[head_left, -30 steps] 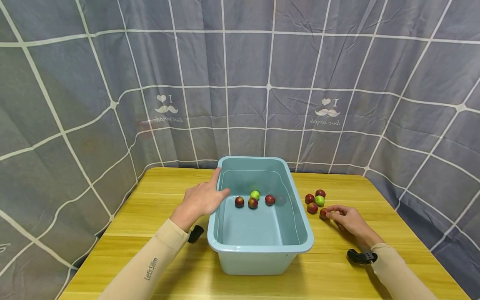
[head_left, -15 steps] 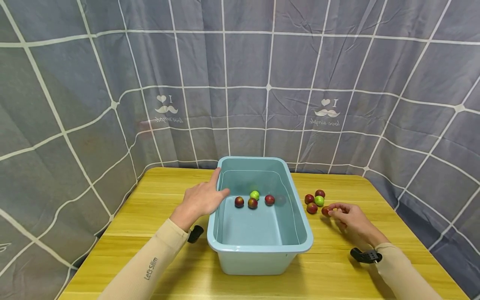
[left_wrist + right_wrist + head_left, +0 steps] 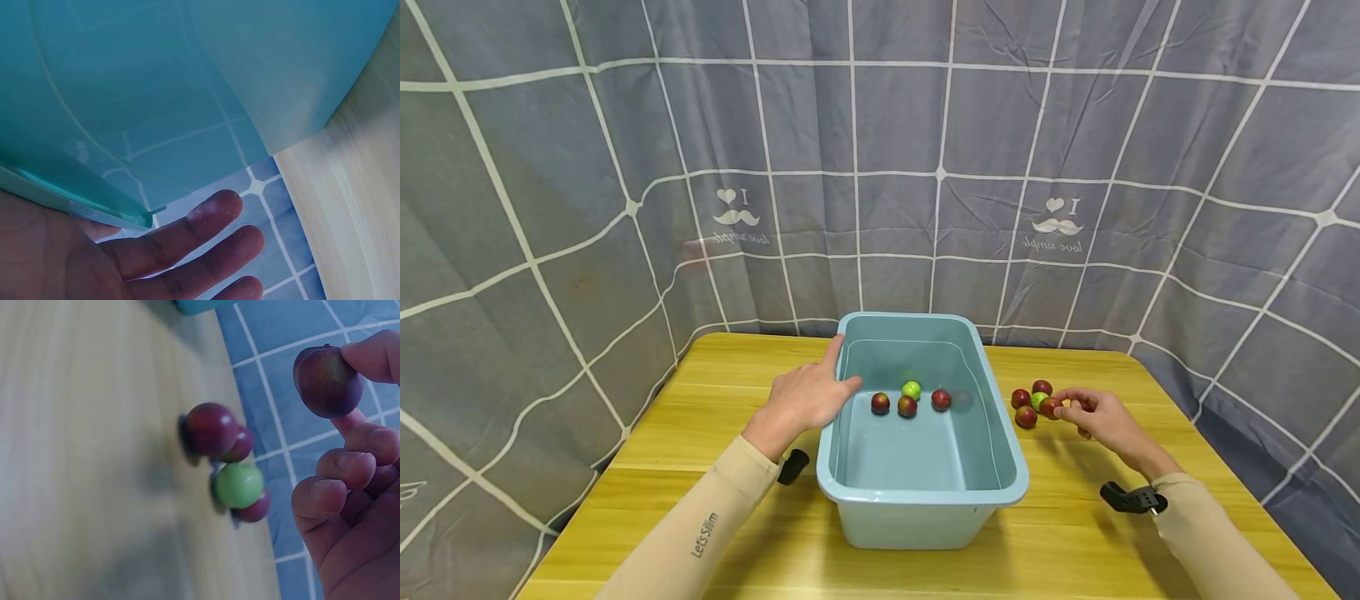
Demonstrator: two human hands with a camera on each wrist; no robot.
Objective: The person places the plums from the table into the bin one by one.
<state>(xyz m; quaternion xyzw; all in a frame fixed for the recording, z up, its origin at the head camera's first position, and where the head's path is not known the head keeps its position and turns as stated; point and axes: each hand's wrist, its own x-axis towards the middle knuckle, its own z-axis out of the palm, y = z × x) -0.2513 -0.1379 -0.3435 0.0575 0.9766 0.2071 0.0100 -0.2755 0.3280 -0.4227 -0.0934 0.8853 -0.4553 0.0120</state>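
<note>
One dark red fruit [image 3: 328, 382] is pinched between thumb and finger of the right hand [image 3: 1101, 423], raised above the table [image 3: 752, 358] near three red fruits [image 3: 1026, 417] and a green one [image 3: 239, 485]. Fingers extended, the left hand [image 3: 805, 396] rests against the rim [image 3: 824, 450] of a blue bin [image 3: 917, 527], in which four more fruits [image 3: 907, 407] lie.

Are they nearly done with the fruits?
About halfway, maybe. Looks done: three red fruits and a green one inside the blue tub. In hand: another red fruit, pinched by the right hand. Probably remaining: three more red fruits and a second green one on the table.
</note>
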